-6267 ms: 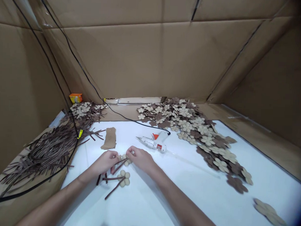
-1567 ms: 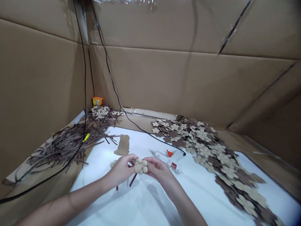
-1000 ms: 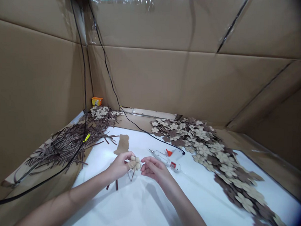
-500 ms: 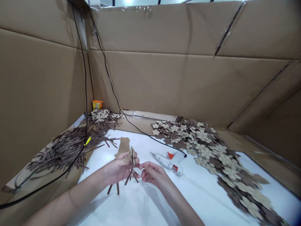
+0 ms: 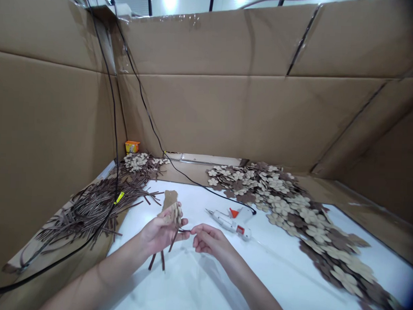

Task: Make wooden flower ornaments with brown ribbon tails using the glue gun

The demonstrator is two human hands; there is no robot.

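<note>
My left hand [image 5: 159,232] is closed around a small bunch of beige flower cutouts [image 5: 176,213], with dark brown strips [image 5: 173,241] hanging below it. To its right, my right hand [image 5: 206,238] pinches the end of one or two of these strips at the fingertips, pulled out sideways from the bunch. A brown piece of card or paper [image 5: 170,198] lies on the white board just behind my left hand. Beyond my right hand rests a white glue gun [image 5: 227,222] with a red-orange part, its tip pointing left.
Many brown strips [image 5: 89,205] are heaped at the left, with pale flowers [image 5: 136,161] behind them. A long pile of beige and brown flower cutouts [image 5: 286,203] runs down the right. A black cable [image 5: 141,89] crosses the space, and cardboard walls [image 5: 201,114] enclose it. An orange box [image 5: 132,146] stands in the back corner.
The bunch in my left hand has turned, and strips that hung down now stretch sideways to my right fingertips. The view has shifted slightly.
</note>
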